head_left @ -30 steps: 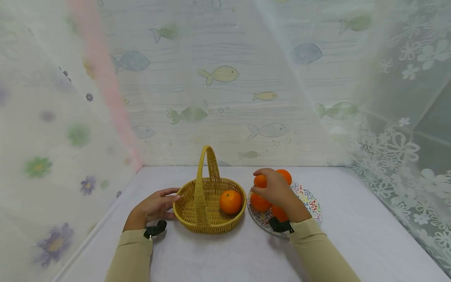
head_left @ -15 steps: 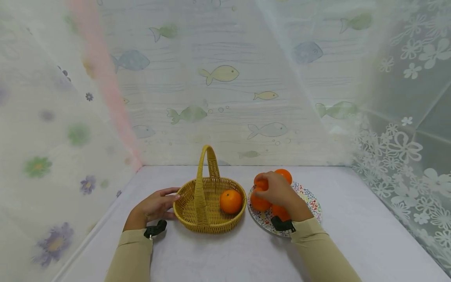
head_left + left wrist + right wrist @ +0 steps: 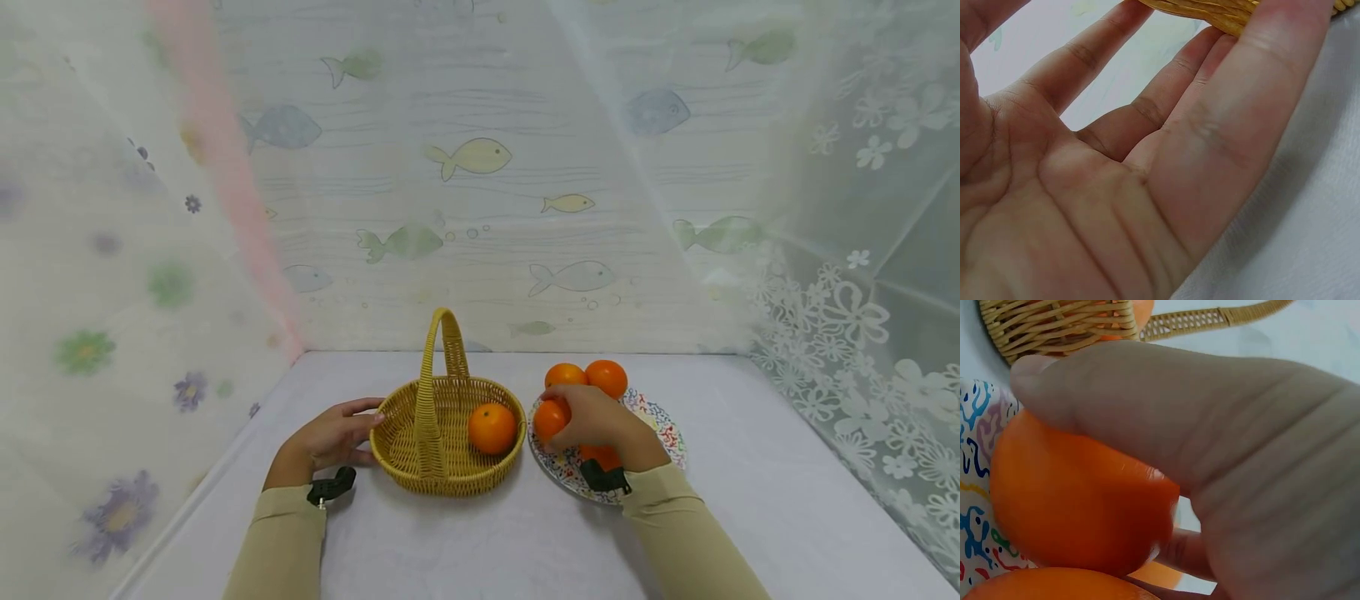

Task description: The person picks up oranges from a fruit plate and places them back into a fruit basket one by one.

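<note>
In the head view, my right hand [image 3: 600, 417] holds an orange [image 3: 551, 419] on the left part of the patterned plate [image 3: 663, 429]. The right wrist view shows the thumb laid along one side of this orange [image 3: 1079, 494] and fingers partly hidden behind it. My left hand [image 3: 333, 437] touches the left rim of the yellow wicker basket [image 3: 427, 475] with fairly straight fingers. Its palm [image 3: 1079, 206] faces the left wrist camera, and the fingertips meet the basket edge [image 3: 1210, 11]. Another orange [image 3: 492, 429] sits inside the basket, at its right side.
Two oranges [image 3: 606, 379] lie at the back of the plate, and one more [image 3: 600, 456] is partly covered by my right wrist. The basket's tall handle [image 3: 426, 400] arches over its middle. Behind the white-covered table [image 3: 480, 542] hangs a fish-print curtain [image 3: 480, 208].
My right hand has let go of the orange at the plate's back left and come slightly nearer, onto the orange in front of it. My left hand and the basket have stayed put.
</note>
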The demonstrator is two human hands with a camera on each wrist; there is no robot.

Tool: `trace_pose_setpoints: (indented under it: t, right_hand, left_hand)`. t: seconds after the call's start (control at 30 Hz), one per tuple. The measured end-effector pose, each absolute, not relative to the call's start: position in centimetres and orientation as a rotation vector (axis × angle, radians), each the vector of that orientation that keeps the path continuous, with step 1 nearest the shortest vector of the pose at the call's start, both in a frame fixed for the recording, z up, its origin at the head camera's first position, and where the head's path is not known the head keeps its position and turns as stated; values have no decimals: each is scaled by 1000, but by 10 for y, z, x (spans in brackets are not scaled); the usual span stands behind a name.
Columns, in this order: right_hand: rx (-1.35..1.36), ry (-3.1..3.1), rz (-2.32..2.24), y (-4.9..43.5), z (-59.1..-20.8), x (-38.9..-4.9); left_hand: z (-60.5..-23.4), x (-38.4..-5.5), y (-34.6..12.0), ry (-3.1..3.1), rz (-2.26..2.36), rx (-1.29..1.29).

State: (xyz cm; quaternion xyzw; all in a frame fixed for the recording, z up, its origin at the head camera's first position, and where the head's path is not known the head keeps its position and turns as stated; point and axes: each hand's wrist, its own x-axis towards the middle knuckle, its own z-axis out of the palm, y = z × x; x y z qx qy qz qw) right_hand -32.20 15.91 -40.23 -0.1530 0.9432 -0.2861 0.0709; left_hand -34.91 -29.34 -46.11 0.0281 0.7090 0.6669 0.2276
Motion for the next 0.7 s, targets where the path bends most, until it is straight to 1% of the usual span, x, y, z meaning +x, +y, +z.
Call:
trace_pose_setpoints:
  t: [0.3,0.7]
  right_hand:
    - [-475,2852,-843,159,-403,-322]
    - [-423,2884,-910,159,-399,-321]
  left_hand:
    - [-460,-350,-293,1951,1836,62]
    - [-461,-350,-294,1945,1842,74]
